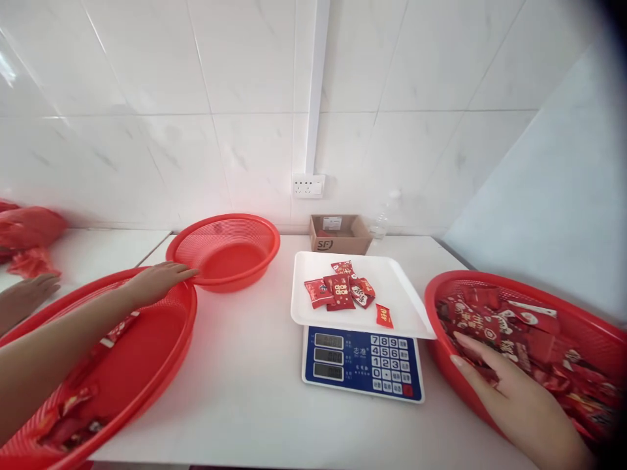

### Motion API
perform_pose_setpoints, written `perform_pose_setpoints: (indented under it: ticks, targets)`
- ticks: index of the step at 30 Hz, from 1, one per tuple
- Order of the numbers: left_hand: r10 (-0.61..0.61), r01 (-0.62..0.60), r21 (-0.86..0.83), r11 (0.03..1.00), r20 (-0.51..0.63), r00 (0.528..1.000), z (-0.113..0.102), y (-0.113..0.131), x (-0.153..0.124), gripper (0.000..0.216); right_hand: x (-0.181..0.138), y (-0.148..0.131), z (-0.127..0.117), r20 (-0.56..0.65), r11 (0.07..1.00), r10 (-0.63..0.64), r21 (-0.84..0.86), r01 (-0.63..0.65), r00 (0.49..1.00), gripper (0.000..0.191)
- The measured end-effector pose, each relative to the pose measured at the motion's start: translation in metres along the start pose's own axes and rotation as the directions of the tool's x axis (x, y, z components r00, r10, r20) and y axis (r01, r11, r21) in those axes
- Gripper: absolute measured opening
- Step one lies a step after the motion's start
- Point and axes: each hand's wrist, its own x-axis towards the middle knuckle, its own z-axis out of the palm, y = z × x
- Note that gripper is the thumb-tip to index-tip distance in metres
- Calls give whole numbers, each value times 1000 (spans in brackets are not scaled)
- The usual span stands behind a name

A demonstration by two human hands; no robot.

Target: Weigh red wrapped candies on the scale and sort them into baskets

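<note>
My left hand (pixel 159 284) lies over the right rim of a large red plastic basket (pixel 142 365), its fingers stretched out past the edge. Some red-wrapped sweets (pixel 68 427) lie low in that basket. My right hand (pixel 509 391) is at the near side of another red basket (pixel 441 297), thumb and forefinger apart near the sweets (pixel 533 346) heaped inside; its other fingers are hidden. Between the baskets, a white weighing tray (pixel 304 320) holds several red sweet packets (pixel 340 292) and a smaller packet (pixel 384 316). It sits on a blue-panelled digital scale (pixel 362 362).
Another person's hand (pixel 29 297) shows at the left edge by the large basket. Behind stand a red mesh basket (pixel 223 281), a small cardboard box (pixel 343 243) and a clear bottle (pixel 385 219). Red plastic bags (pixel 32 232) lie far left. A socket (pixel 308 187) is on the tiled wall.
</note>
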Motion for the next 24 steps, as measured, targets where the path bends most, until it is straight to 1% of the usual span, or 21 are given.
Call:
perform_pose_setpoints:
  ticks: [2, 3, 4, 6, 7, 8, 10, 12, 13, 14, 15, 16, 17, 18, 20, 22, 24]
  targets:
    - [96, -97, 28, 995, 46, 994, -3, -6, 6, 49, 0, 1, 0, -13, 1000, -26, -2, 26, 1000, 55]
    - [109, -111, 32, 993, 55, 993, -5, -6, 8, 49, 0, 2, 0, -12, 999, -37, -6, 37, 999, 54]
    - [96, -98, 30, 995, 48, 994, -7, -5, 10, 47, 0, 2, 0, -11, 999, -50, -14, 50, 999, 53]
    - [85, -85, 24, 996, 29, 996, -12, 5, 12, 45, 2, -1, 0, -36, 995, -93, -41, 91, 995, 51]
    - [93, -94, 20, 995, 20, 995, -14, 16, 13, 44, 4, -5, 0, -63, 991, -128, -57, 124, 990, 50]
    - [117, -117, 16, 993, 7, 993, -16, 30, 13, 44, 6, -11, 0, -91, 984, -169, -72, 163, 981, 48]
    - [174, -174, -17, 985, -2, 985, -18, 67, 14, 44, 11, -30, 3, -118, 965, -258, -81, 249, 959, 45]
    - [248, -248, -49, 967, -3, 969, -15, 113, 16, 42, 19, -56, 9, -69, 940, -340, -47, 337, 938, 43]
    - [305, -304, -71, 950, 5, 952, -12, 137, 17, 39, 24, -71, 14, -21, 923, -384, -14, 383, 923, 43]
    - [402, -398, -116, 910, 11, 915, -7, 161, 20, 41, 29, -85, 19, 21, 903, -429, 17, 428, 903, 43]
    - [463, -457, -157, 876, 4, 886, -2, 183, 23, 45, 35, -99, 25, 61, 878, -479, 41, 477, 876, 43]
    - [503, -494, -171, 852, 7, 864, 4, 203, 28, 50, 41, -110, 31, 99, 856, -517, 48, 514, 851, 45]
    - [526, -517, -156, 842, 15, 851, 10, 220, 33, 54, 47, -120, 37, 118, 843, -537, 43, 536, 835, 46]
    - [538, -529, -144, 836, 27, 843, 16, 234, 38, 56, 52, -128, 43, 141, 831, -555, 34, 556, 820, 49]
    - [522, -517, -108, 849, 30, 852, 27, 254, 48, 51, 61, -138, 52, 183, 816, -567, -1, 577, 803, 52]
    - [494, -492, -70, 868, 16, 869, 33, 263, 56, 35, 65, -142, 56, 231, 811, -559, -47, 583, 796, 55]
    - [469, -470, -34, 882, -16, 883, 32, 261, 59, 28, 67, -143, 57, 267, 810, -539, -93, 578, 799, 56]
